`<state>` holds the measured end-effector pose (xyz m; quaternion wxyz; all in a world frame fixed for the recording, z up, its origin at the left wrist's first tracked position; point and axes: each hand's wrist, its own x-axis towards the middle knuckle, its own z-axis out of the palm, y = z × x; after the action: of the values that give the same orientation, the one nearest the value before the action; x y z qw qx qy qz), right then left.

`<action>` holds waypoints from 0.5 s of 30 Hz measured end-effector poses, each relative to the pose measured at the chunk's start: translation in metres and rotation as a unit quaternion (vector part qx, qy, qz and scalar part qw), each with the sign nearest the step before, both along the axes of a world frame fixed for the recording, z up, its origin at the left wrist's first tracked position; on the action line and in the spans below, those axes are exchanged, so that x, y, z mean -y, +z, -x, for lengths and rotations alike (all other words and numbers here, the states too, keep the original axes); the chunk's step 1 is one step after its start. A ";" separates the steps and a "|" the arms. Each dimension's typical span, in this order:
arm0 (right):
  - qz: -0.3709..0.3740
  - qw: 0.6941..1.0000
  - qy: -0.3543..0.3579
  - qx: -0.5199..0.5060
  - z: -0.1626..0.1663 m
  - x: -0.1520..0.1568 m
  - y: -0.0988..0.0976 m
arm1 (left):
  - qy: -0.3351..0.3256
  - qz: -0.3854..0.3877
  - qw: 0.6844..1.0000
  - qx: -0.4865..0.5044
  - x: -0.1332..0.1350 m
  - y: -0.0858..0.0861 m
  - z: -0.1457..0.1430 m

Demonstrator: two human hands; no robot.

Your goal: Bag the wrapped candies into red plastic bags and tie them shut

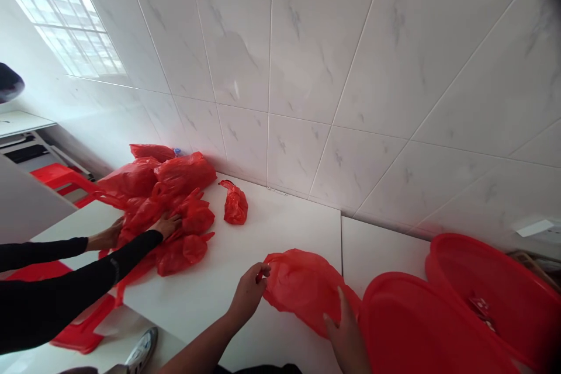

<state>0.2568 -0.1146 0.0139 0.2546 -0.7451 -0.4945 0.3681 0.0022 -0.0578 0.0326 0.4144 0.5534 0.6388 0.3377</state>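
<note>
A thin red plastic bag (298, 280) is spread out above the white table in front of me. My left hand (249, 292) pinches its left edge, with the fingers curled around the gathered film. At the bag's lower right is my right hand (348, 333), thumb and finger apart, against or just in front of the film; I cannot tell whether it touches. Whether anything is inside the bag is unclear. A small knotted red bag (235, 205) stands farther back, near the wall.
Left of me, a co-worker's hands (165, 225) in black sleeves reach into a heap of filled red bags (186, 174). Two large red basins (407, 321) stand at my right. A tiled wall (302, 146) bounds the white table (280, 216) behind. Red stools (83, 327) are at the left.
</note>
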 end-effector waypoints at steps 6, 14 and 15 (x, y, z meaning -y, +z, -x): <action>-0.027 0.996 0.008 0.089 -0.006 -0.011 -0.016 | -0.009 0.002 1.000 -0.011 0.002 0.009 -0.003; -0.048 0.989 0.122 0.069 0.030 -0.022 0.010 | -0.088 -0.008 0.996 -0.030 0.005 0.019 -0.013; -0.054 0.989 0.127 0.062 0.032 -0.028 0.011 | -0.102 -0.006 0.994 -0.032 0.006 0.021 -0.015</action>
<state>0.2246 -0.0867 0.0247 0.2143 -0.6831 -0.6189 0.3231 0.0176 -0.0639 0.0541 0.4224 0.6289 0.5899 0.2794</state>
